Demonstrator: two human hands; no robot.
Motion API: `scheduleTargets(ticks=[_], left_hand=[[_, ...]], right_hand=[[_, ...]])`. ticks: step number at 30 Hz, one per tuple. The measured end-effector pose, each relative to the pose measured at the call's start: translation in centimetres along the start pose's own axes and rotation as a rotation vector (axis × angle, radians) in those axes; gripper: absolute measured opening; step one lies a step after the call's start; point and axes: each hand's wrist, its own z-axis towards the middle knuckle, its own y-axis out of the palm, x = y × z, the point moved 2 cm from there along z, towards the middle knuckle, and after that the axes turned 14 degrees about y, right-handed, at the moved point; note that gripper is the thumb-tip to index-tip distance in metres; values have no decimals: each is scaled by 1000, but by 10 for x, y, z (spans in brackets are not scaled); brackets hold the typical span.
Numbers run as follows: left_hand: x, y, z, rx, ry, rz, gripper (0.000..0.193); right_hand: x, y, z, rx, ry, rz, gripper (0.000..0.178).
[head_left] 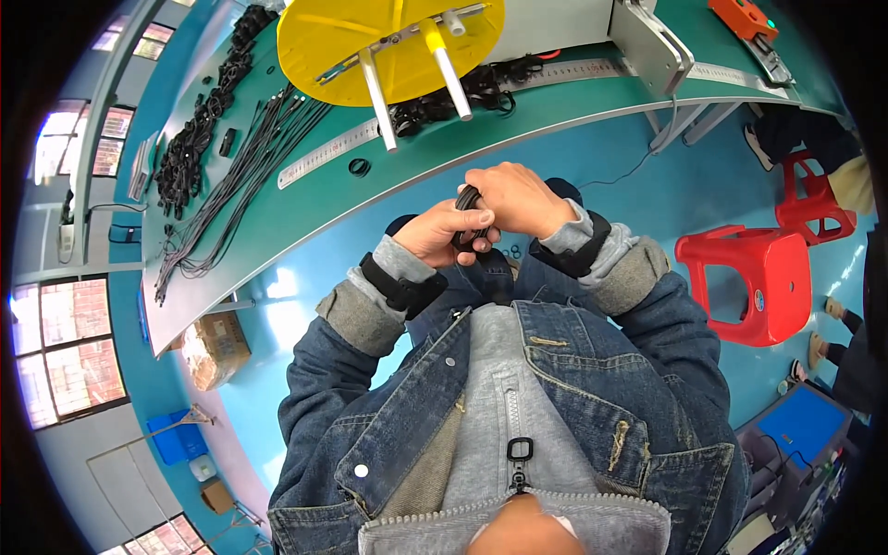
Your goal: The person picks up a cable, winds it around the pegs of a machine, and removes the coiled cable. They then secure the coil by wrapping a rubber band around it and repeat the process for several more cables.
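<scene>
A small coil of black cable (468, 198) is held between my two hands, just off the table's near edge and above my lap. My left hand (435, 231) is closed on the coil's left side, its thumb lying across the loops. From the right, my right hand (521, 198) grips the same coil with bent fingers, some of them hidden behind the back of the hand. The cable's ends cannot be made out.
On the green table (324, 190) are long straight black cables (245, 176), a heap of coiled cables (190, 153), a steel ruler (324, 155) and a yellow disc with white rods (347, 42). Red stools (777, 287) stand right, near other people's legs (786, 129).
</scene>
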Motion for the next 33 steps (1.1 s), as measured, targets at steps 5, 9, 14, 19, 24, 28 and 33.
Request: scheduleTargets(ticks=[5, 9, 14, 19, 24, 28, 33], left_hand=[[0, 5, 3, 39, 19, -27, 21], [2, 5, 3, 64, -102, 237, 23], [0, -2, 2, 21, 30, 425, 24], [-2, -4, 5, 28, 76, 485, 25], [-2, -13, 1, 62, 17, 256, 20], [0, -11, 0, 108, 186, 125, 19], [15, 9, 14, 173, 353, 463, 19]], right_hand=[[1, 5, -8, 156, -39, -66, 17], [1, 12, -13, 181, -99, -64, 19], [-6, 15, -14, 201, -109, 91, 18], [3, 20, -13, 164, -88, 219, 17], [4, 8, -8, 18, -127, 349, 20], [18, -31, 2, 73, -92, 504, 22], [59, -75, 29, 604, -25, 193, 11]])
